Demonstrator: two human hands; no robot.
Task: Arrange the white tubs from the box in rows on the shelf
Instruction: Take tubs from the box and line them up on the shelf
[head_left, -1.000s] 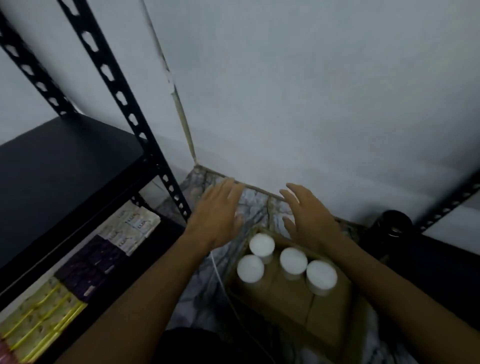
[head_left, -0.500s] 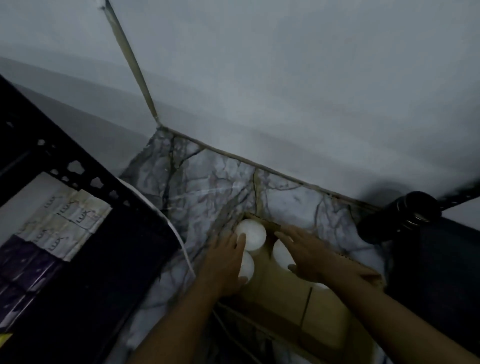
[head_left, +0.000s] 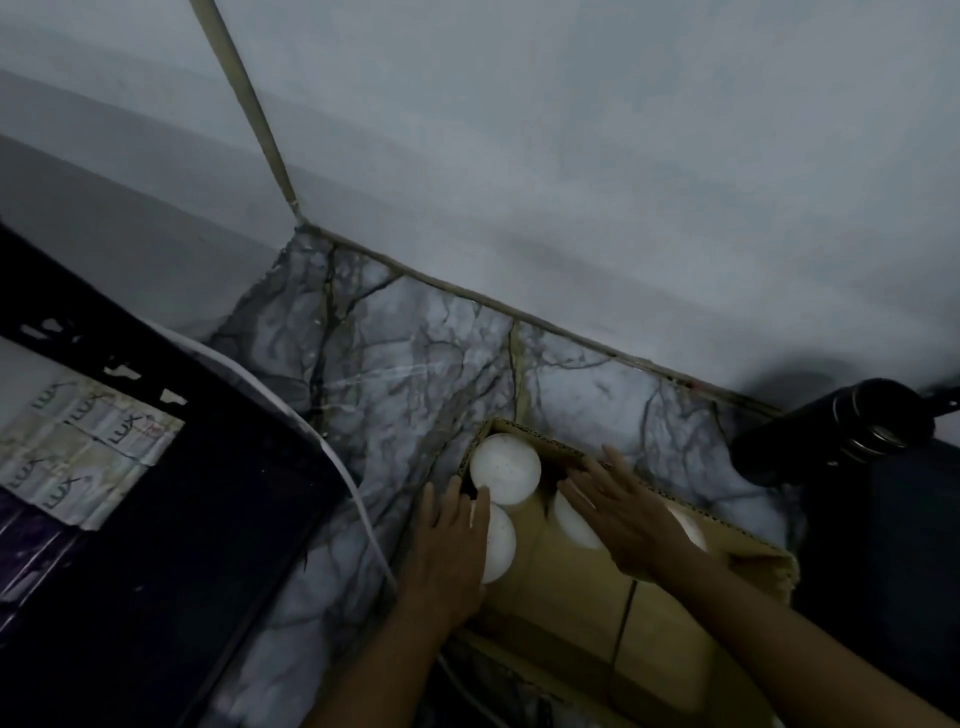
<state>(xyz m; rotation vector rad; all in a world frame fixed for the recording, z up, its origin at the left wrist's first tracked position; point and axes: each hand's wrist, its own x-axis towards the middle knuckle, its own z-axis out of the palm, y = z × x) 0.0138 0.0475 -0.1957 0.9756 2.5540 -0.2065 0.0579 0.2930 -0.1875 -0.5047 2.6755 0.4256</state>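
Both hands have come down from above the box onto the tubs, and the view has dropped from the shelf toward the floor. The left hand (head_left: 447, 556) lies with relaxed fingers over the near-left tub (head_left: 500, 545); no curl around it is visible. The right hand (head_left: 623, 519) lies with straight, spread fingers across the middle tub (head_left: 571, 525), with a further tub (head_left: 688, 525) partly hidden behind it. The far-left tub (head_left: 505, 469) stands untouched in the far corner of the cardboard box (head_left: 571, 613), which sits on the marble floor (head_left: 405, 374). The shelf (head_left: 156, 519) stands to the left, carrying soap packs (head_left: 78, 457). Judgement: all tubs remain in the box; the grasp is being set, and the lift has not yet begun.
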